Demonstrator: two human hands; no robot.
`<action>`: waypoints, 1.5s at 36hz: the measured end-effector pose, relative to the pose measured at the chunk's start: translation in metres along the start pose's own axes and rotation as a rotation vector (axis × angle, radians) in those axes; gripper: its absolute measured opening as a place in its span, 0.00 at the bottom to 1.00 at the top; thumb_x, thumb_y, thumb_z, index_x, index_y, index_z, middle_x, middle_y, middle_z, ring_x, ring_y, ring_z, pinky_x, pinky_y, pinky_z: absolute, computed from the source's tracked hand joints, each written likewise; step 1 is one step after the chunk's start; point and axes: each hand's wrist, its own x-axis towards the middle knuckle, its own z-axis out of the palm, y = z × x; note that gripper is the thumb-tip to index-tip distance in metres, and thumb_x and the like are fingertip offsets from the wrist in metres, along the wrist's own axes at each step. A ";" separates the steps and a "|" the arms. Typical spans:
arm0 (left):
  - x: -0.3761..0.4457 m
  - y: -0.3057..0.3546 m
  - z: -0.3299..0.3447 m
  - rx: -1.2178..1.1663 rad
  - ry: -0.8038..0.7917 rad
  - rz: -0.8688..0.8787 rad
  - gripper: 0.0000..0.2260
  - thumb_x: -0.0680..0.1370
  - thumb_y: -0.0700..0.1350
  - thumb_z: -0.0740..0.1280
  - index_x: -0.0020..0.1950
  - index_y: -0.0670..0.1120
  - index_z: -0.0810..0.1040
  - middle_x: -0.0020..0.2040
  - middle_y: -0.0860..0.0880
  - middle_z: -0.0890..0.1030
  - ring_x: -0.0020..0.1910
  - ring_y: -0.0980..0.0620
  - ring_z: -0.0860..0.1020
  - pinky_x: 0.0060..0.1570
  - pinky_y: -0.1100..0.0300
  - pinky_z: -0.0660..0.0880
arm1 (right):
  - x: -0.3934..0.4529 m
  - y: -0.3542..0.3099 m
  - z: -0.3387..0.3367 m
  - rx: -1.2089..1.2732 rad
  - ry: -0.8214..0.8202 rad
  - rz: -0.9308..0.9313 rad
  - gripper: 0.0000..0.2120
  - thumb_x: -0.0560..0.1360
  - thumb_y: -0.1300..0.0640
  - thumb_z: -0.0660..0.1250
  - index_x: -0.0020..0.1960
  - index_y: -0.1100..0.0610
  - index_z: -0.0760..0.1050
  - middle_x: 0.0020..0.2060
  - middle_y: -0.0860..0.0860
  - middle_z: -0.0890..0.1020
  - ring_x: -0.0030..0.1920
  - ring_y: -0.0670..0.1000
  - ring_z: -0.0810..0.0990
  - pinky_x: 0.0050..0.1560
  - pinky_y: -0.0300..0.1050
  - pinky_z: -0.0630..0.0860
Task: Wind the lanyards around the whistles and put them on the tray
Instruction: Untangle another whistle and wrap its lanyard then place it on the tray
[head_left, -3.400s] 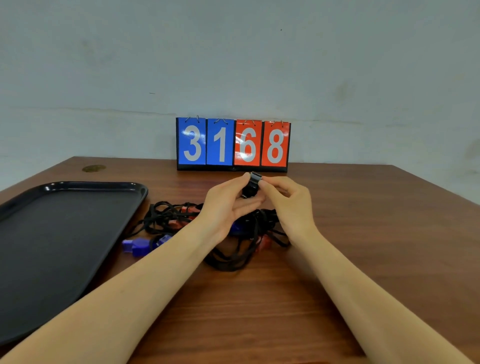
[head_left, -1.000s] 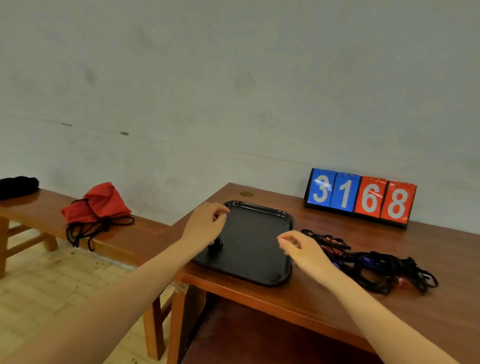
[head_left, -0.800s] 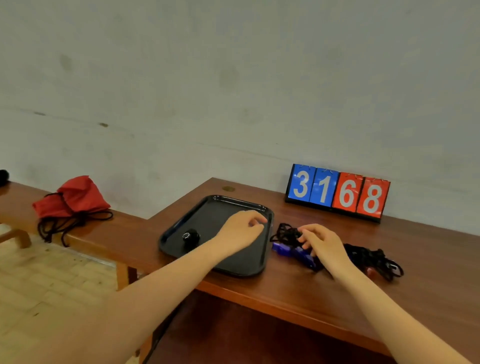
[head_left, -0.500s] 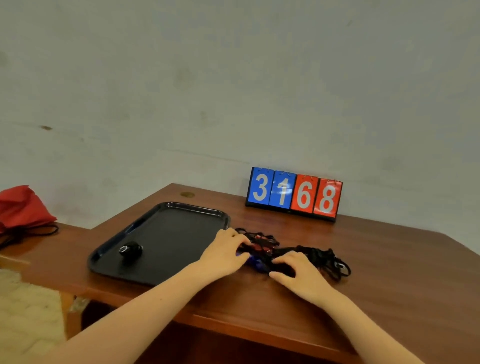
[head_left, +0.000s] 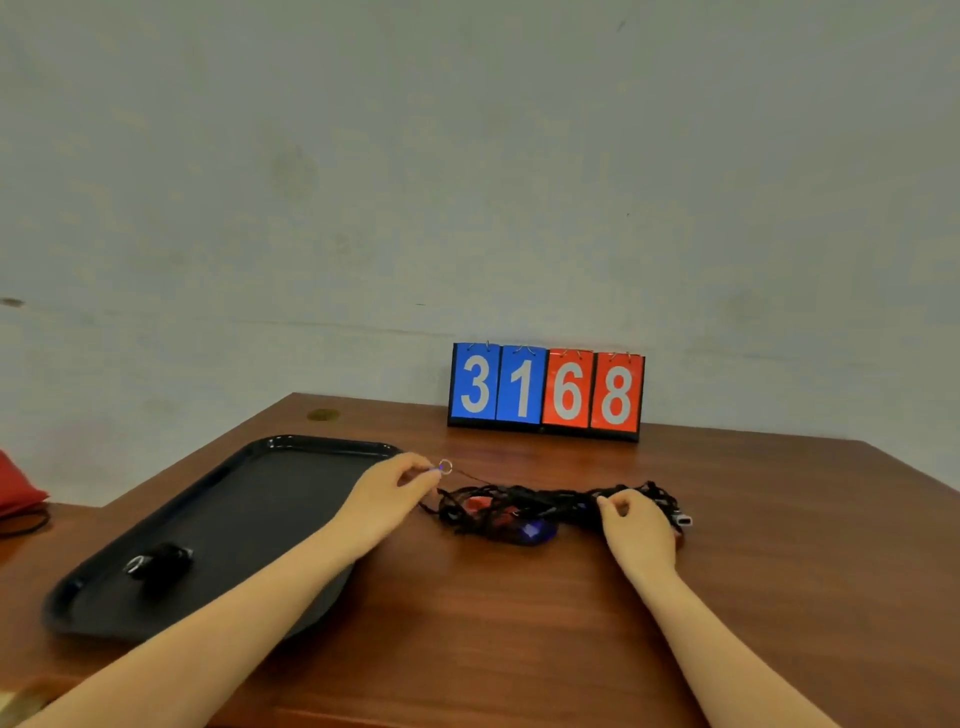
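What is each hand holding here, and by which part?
Left hand pinches a blue whistle's end by its metal ring. Right hand grips the tangled lanyards at their right side.

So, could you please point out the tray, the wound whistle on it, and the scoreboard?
tray (head_left: 322, 446): head view, on its far rim.
wound whistle (head_left: 158, 560): head view, on the middle of the black bundle.
scoreboard (head_left: 545, 389): head view, on the middle of the number cards.

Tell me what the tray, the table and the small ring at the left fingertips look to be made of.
Tray: probably black plastic, with a glossy glint along the raised rim. Table: wood or wood veneer, with reddish-brown grain and a soft sheen. Ring: likely metal, thin and silvery, pinched by the left hand.
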 end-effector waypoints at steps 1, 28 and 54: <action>0.003 0.005 0.000 -0.040 -0.001 0.003 0.06 0.81 0.48 0.62 0.52 0.52 0.79 0.42 0.56 0.80 0.41 0.61 0.77 0.41 0.67 0.68 | -0.001 0.000 -0.001 -0.012 0.029 -0.023 0.08 0.78 0.53 0.64 0.52 0.55 0.79 0.47 0.49 0.81 0.48 0.48 0.77 0.47 0.41 0.71; 0.072 0.055 -0.100 -0.667 0.448 -0.260 0.06 0.81 0.44 0.59 0.54 0.44 0.74 0.41 0.47 0.75 0.35 0.53 0.72 0.34 0.61 0.71 | 0.033 -0.110 -0.088 1.252 -0.539 0.112 0.15 0.81 0.51 0.60 0.37 0.55 0.70 0.24 0.46 0.62 0.25 0.45 0.60 0.25 0.38 0.63; 0.062 0.039 0.031 -0.661 0.072 -0.346 0.06 0.82 0.41 0.59 0.53 0.44 0.76 0.41 0.44 0.76 0.34 0.52 0.72 0.32 0.60 0.69 | 0.042 -0.018 -0.070 0.096 -0.099 0.008 0.15 0.80 0.49 0.61 0.49 0.58 0.80 0.47 0.54 0.82 0.46 0.50 0.78 0.49 0.44 0.74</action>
